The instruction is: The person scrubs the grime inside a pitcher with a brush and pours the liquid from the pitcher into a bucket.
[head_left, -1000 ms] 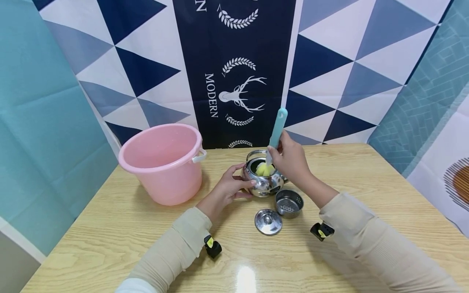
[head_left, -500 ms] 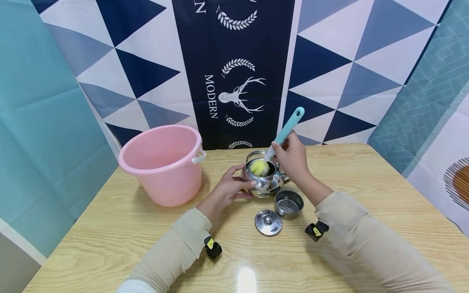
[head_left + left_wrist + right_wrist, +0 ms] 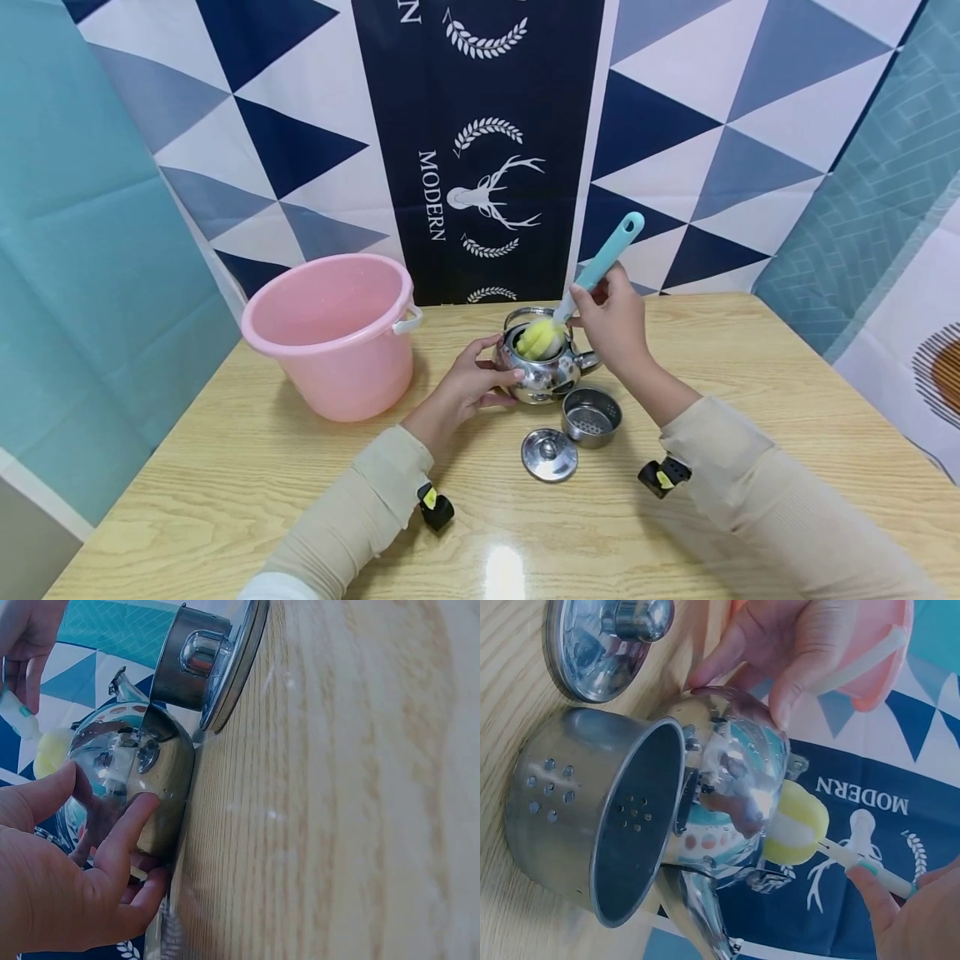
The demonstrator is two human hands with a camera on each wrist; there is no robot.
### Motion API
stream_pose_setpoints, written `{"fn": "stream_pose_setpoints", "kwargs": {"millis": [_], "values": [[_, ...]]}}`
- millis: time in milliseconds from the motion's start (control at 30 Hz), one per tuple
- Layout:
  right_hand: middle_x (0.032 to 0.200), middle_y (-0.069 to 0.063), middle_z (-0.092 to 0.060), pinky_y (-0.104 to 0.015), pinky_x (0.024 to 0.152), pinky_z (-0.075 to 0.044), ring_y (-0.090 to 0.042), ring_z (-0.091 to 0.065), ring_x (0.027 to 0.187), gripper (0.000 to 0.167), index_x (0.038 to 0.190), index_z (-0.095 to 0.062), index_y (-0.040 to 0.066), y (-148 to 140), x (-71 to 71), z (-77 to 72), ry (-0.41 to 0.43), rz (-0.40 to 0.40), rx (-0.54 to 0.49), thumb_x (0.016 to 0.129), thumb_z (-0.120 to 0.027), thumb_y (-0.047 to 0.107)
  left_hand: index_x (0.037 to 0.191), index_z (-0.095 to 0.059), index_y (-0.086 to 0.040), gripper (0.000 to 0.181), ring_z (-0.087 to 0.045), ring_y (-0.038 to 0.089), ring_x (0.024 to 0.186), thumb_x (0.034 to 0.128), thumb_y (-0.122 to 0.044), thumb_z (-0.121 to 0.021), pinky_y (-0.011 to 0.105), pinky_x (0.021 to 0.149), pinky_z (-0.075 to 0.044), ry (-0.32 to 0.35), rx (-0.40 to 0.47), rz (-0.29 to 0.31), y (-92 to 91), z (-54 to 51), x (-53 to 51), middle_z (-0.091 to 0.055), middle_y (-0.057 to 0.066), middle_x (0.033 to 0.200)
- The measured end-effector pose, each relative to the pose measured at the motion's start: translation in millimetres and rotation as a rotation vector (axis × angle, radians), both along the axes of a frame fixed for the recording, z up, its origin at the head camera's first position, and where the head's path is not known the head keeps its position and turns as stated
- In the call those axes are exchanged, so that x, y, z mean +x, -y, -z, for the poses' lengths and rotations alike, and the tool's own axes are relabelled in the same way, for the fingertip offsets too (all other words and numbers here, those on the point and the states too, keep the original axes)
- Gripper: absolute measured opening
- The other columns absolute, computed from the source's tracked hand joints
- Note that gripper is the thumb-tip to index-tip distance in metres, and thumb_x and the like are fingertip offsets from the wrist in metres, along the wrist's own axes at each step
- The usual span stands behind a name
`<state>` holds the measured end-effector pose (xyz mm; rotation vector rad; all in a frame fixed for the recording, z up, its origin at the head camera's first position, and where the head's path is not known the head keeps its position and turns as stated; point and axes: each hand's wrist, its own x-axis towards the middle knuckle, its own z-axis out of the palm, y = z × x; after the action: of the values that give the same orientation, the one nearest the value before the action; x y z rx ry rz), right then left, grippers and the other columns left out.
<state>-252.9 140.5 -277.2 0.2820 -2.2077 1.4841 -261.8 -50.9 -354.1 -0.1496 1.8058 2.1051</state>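
Pinched between thumb and fingers of the right hand (image 3: 617, 321), the sponge brush (image 3: 602, 265) is held firmly from where I watch, its blue handle slanting up and away to the right of the teapot (image 3: 542, 387). I see its yellow sponge head (image 3: 540, 339) in the teapot's mouth, much of it showing above the rim. That right hand is raised over the teapot's right side, above the spout (image 3: 588, 361), and its forearm reaches in diagonally from the near right. My left wrist view has the left hand (image 3: 480, 379) gripping the teapot, thumb and fingers spread round its left wall; that hand lies low, close to the table (image 3: 300, 508), its forearm reaching in from the near left. I have the teapot upright on the table, arched handle (image 3: 528, 312) standing behind its mouth. Just on its near right side sits the perforated strainer cup (image 3: 592, 419); the lid (image 3: 550, 456) lies knob up, nearer the person, and I cannot tell whether those two touch. Left of the teapot, well apart, stands the pink bucket (image 3: 352, 383).
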Motion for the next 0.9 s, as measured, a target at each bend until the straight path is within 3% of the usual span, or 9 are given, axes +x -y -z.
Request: {"fn": "stream_pose_setpoints", "kwargs": {"millis": [333, 567, 900], "values": [[0.105, -0.022, -0.061, -0.020, 0.062, -0.059, -0.029, -0.061, 0.092, 0.026, 0.120, -0.046, -0.006, -4, 9.2, -6.0, -0.059, -0.013, -0.001, 0.099, -0.055, 0.006, 0.144, -0.044, -0.022, 0.075, -0.063, 0.035, 0.093, 0.0820, 0.007, -0.074, 0.048, 0.076, -0.060, 0.005, -0.003, -0.005, 0.7, 1.9, -0.8, -0.049, 0.022, 0.121], [0.105, -0.021, -0.061, -0.029, 0.065, -0.061, -0.028, -0.062, 0.091, 0.025, 0.118, -0.046, -0.007, -7, 12.9, -13.1, -0.087, -0.001, 0.020, 0.099, -0.055, 0.006, 0.144, -0.044, -0.023, 0.075, -0.064, 0.034, 0.091, 0.0819, 0.006, -0.074, 0.048, 0.076, -0.060, 0.007, -0.004, -0.002, 0.8, 2.2, -1.3, -0.050, 0.021, 0.120], [0.108, -0.021, -0.061, -0.018, 0.064, -0.058, -0.032, -0.065, 0.093, 0.028, 0.121, -0.046, -0.008, -8, 17.9, -23.6, -0.131, -0.020, 0.000, 0.099, -0.057, 0.006, 0.144, -0.044, -0.023, 0.074, -0.064, 0.034, 0.089, 0.0824, 0.007, -0.074, 0.050, 0.078, -0.059, 0.001, 0.002, 0.003, 0.6, 1.3, -0.6, -0.051, 0.022, 0.118]]}}
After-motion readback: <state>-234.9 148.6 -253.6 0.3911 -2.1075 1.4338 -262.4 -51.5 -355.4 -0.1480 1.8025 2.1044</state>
